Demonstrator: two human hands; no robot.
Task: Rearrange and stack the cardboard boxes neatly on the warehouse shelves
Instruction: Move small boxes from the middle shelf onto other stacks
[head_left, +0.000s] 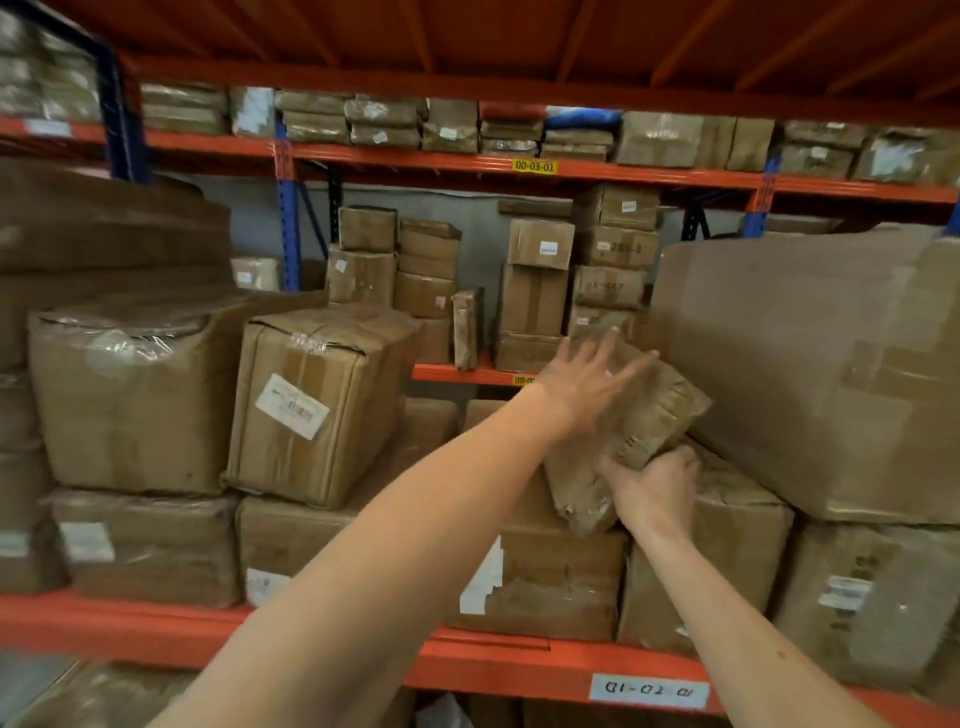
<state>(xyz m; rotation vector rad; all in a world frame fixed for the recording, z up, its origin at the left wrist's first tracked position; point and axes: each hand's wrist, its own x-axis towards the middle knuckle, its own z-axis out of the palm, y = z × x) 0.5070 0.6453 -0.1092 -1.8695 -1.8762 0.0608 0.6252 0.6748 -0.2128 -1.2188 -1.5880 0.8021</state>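
Observation:
A small, crumpled cardboard box (639, 431) wrapped in tape is tilted in the gap between the stacks on the near shelf. My right hand (657, 486) grips its lower front edge from below. My left hand (592, 382) lies flat on its upper left face with the fingers spread. The box leans above a larger box (550, 577) with a torn white label and touches another box (727, 519) to the right.
A big carton (831, 364) stands at right. Left of my arms sit a labelled box (317, 400) and a plastic-wrapped one (124, 395). An orange beam (519, 665) fronts the shelf. Small boxes (540, 291) fill the far rack.

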